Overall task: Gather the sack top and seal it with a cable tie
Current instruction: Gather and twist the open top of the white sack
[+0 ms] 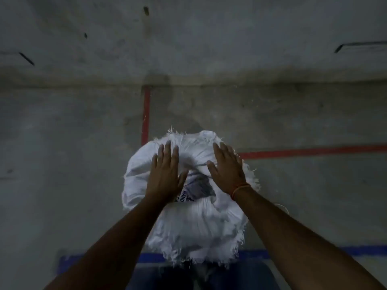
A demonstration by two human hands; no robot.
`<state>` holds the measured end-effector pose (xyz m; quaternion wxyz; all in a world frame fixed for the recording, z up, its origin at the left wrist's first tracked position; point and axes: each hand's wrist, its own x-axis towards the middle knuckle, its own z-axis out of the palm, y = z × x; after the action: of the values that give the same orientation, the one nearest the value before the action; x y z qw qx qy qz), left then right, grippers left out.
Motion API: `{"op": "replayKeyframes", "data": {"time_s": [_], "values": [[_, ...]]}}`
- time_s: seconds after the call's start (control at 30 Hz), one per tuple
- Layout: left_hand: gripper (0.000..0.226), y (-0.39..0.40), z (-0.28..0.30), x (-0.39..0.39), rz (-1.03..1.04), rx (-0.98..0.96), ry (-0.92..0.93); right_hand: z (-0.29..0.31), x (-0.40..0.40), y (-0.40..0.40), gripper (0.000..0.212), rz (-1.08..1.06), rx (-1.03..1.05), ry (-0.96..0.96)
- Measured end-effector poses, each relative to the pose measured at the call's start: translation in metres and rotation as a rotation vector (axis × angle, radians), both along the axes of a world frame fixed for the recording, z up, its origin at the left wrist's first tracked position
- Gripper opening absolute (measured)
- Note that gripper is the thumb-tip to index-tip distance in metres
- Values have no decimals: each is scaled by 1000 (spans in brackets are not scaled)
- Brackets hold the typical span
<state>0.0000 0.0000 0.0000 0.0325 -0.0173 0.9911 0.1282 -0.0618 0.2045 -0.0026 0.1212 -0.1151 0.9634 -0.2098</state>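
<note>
A white woven sack (194,225) stands on the concrete floor just in front of me, its frayed top folded outward around a dark opening with some printed letters inside. My left hand (166,174) lies flat on the left side of the top, fingers straight. My right hand (227,167), with an orange thread at the wrist, lies flat on the right side, fingers straight too. Neither hand holds anything. No cable tie is in view.
Red tape lines (146,114) run on the grey floor behind and to the right of the sack. A blue tape line (356,250) crosses near my feet. A wall base rises at the far side.
</note>
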Motion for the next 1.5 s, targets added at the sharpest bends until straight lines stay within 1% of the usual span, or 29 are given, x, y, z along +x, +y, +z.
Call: {"op": "replayKeyframes", "data": {"time_s": [0.1,0.17,0.27,0.37,0.4,0.47,0.5,0.53,0.57,0.6,0.63,0.7,0.73,0.77,0.8,0.83,0.87,0.93,0.97,1.03,1.1,1.17,1.2,1.23,1.27,1.3,1.33,1.43,1.5], "values": [[77,11,-66,9,-2,-87,-72,-66,6,-1,66,36,75,-43],[76,16,-99,10,-7,-93,-82,-98,11,-3,71,39,81,-82],[76,16,-128,3,-19,-110,-95,-121,11,-3,79,41,44,-39],[75,18,-131,1,5,-114,-103,-120,11,7,73,15,-79,-10],[74,21,-127,3,13,-113,-100,-116,13,14,69,-10,-123,31],[73,26,-113,9,26,-124,-106,-107,22,31,54,-76,-133,226],[71,30,-104,15,29,-125,-99,-102,28,42,46,-130,-94,337],[69,35,-97,20,31,-121,-84,-99,34,53,40,-205,-39,387],[68,41,-89,27,37,-114,-51,-92,42,62,41,-305,16,382],[66,49,-79,38,47,-109,-8,-84,55,72,48,-427,40,321],[64,57,-69,49,55,-99,29,-78,68,81,56,-558,38,211],[58,73,-55,72,30,-120,104,-75,91,100,79,-713,4,-105],[54,80,-50,84,1,-145,150,-77,101,109,88,-724,-71,-263],[49,87,-42,96,-30,-165,189,-78,110,117,84,-697,-171,-378],[46,92,-36,106,-61,-180,208,-77,120,124,66,-640,-243,-415],[46,97,-29,116,-87,-198,210,-74,127,129,44,-582,-265,-387],[45,102,-21,125,-111,-217,212,-67,135,133,30,-542,-269,-313],[43,112,-6,141,-151,-202,229,-39,145,135,17,-517,-352,-156],[42,117,2,148,-171,-162,239,-22,149,136,15,-499,-404,-97],[43,129,14,161,-212,-35,228,8,150,138,18,-456,-459,7],[58,147,23,173,-244,35,135,28,144,142,24,-447,-482,73],[78,167,24,181,-228,13,54,42,139,144,30,-445,-520,126],[80,176,23,185,-208,-5,45,48,138,144,38,-443,-545,153],[73,182,20,186,-184,-16,63,51,135,144,44,-441,-570,171],[61,187,17,187,-164,-7,102,54,135,144,46,-440,-601,182],[49,189,17,186,-151,36,148,56,134,143,44,-444,-645,184],[42,187,18,182,-146,97,183,58,133,143,38,-456,-697,178],[32,171,47,162,-231,263,260,70,131,147,23,-515,-893,112],[30,153,77,141,-285,299,259,88,132,149,22,-515,-1007,64]]}}
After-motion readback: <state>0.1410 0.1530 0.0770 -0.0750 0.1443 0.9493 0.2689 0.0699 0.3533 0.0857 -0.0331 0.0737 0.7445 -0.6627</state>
